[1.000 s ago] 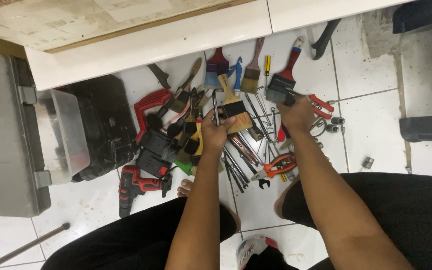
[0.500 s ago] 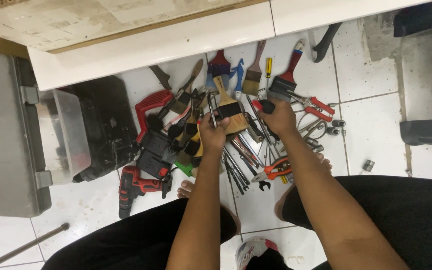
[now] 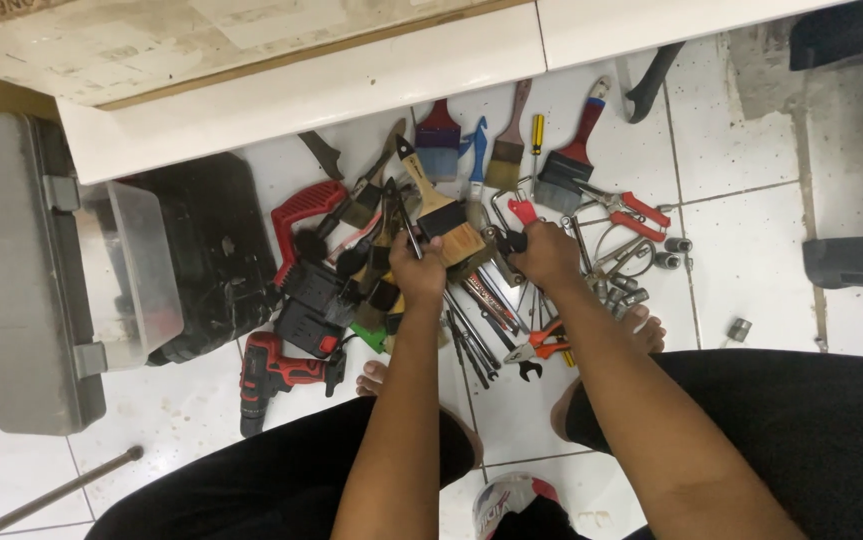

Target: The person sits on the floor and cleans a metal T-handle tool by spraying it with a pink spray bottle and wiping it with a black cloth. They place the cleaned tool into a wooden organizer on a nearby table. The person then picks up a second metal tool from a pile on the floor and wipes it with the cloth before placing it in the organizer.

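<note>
Left hand is gripping a wooden-handled paintbrush; right hand is closing round a red-handled tool. Most tools are lying unsorted beside the open toolbox.

home repair or workshop corner, white tiled floor, open grey toolbox, scattered paintbrushes, pliers, wrenches, red cordless drill

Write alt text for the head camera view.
Seen from above, a person's left hand and right hand reach into a pile of tools on a white tiled floor: paintbrushes, wrenches, pliers. An open grey toolbox lies left, beside a red drill.
</note>
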